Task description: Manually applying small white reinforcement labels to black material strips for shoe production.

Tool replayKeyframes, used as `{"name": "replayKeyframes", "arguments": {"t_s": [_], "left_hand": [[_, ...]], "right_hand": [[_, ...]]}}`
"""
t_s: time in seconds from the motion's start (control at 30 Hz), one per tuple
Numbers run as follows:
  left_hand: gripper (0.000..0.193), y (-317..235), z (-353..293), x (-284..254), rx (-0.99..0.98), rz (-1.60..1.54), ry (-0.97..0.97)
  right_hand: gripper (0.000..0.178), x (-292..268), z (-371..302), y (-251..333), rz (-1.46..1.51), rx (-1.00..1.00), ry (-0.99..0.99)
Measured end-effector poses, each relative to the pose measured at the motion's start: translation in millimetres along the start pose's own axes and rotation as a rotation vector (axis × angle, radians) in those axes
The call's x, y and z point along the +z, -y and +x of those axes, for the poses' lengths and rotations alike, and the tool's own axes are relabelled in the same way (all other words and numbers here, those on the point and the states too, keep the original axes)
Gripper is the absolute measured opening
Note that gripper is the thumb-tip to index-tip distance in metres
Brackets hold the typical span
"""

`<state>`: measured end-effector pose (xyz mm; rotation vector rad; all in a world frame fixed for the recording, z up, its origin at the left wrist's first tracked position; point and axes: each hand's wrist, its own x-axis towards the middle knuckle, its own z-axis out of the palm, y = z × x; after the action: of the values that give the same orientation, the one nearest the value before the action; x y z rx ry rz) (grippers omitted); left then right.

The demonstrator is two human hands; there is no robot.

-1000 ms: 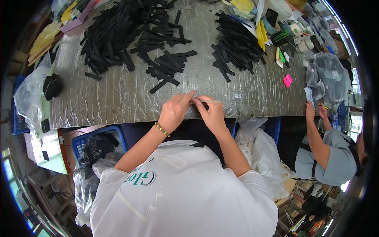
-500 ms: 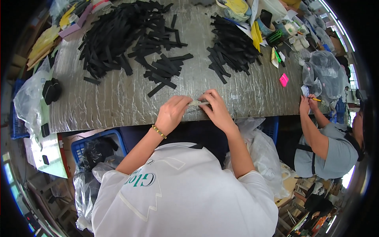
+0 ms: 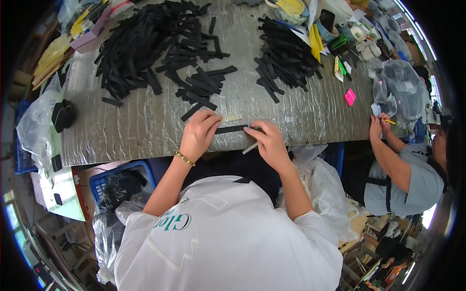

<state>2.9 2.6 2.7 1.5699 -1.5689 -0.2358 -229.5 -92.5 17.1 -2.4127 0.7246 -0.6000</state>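
Observation:
Near the table's front edge, my left hand (image 3: 199, 127) pinches one end of a short, flat, pale strip (image 3: 232, 118) like a small ruler. Just below that pale piece lies a black fabric strip (image 3: 230, 129) on the tabletop, its left end close to my left fingers. At its other end, the fingertips of my right hand (image 3: 268, 139) touch it. A slender pale pen-like stick (image 3: 250, 148) is held in my right hand and points down to the left. Its tip is too small to make out.
A large heap of black strips (image 3: 131, 53) covers the back left, and a smaller pile (image 3: 286, 53) lies back right. A pink pad (image 3: 350, 97) sits at right. Beyond it, a co-worker (image 3: 400, 179) holds a yellow pen. Blue baskets (image 3: 121, 172) stand below the edge.
My left hand has moved left with the pale strip, uncovering the black strip. The stick in my right hand has swung to point down toward the table's front edge.

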Motion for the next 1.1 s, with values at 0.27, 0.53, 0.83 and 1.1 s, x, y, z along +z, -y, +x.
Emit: {"name": "replayKeyframes", "arguments": {"t_s": [0.27,0.53,0.83,1.1], "left_hand": [[0.018,-6,3,3,-0.111,0.034,0.043],[0.016,-3,-13,-7,-0.032,0.242,0.053],[0.013,-16,-28,-49,-0.367,-0.141,-0.123],[0.007,-5,-4,-2,-0.04,-0.063,0.046]], "right_hand": [[0.037,-32,12,-36,-0.416,0.119,-0.121],[0.021,46,85,5,0.14,0.097,-0.099],[0.01,27,65,2,0.35,0.271,0.173],[0.019,7,41,-4,0.077,0.172,0.031]]}}
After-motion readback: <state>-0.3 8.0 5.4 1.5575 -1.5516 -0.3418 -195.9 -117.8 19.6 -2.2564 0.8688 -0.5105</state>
